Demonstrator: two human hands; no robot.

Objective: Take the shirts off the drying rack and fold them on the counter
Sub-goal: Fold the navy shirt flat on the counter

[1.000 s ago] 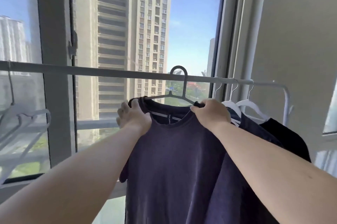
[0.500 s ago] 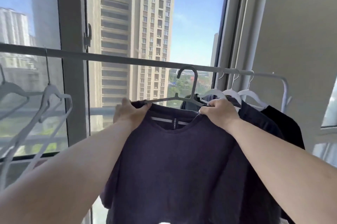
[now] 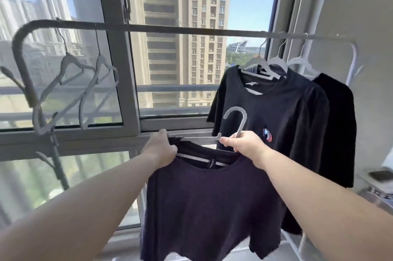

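Note:
A dark navy shirt (image 3: 204, 203) hangs on a grey hanger (image 3: 236, 120) that is off the rail and held low in front of me. My left hand (image 3: 161, 148) grips the shirt's left shoulder and the hanger's end. My right hand (image 3: 244, 143) grips the hanger near the base of its hook, at the shirt's right shoulder. The drying rack's rail (image 3: 180, 29) runs across above. On its right end hang a black shirt with a small badge (image 3: 272, 111) and another black shirt (image 3: 338, 124) behind it, on white hangers (image 3: 276, 63).
Two bare white hangers (image 3: 85, 82) hang at the rail's left end, by the rack's curved corner post (image 3: 23, 65). A large window (image 3: 178, 52) stands behind the rack. A surface with a dark flat object (image 3: 380, 174) lies at the far right, by a pale wall.
The navy shirt and its hanger have come off the rail and dropped well below it. Both hands moved down with it. The view widened, showing the shirts on the right.

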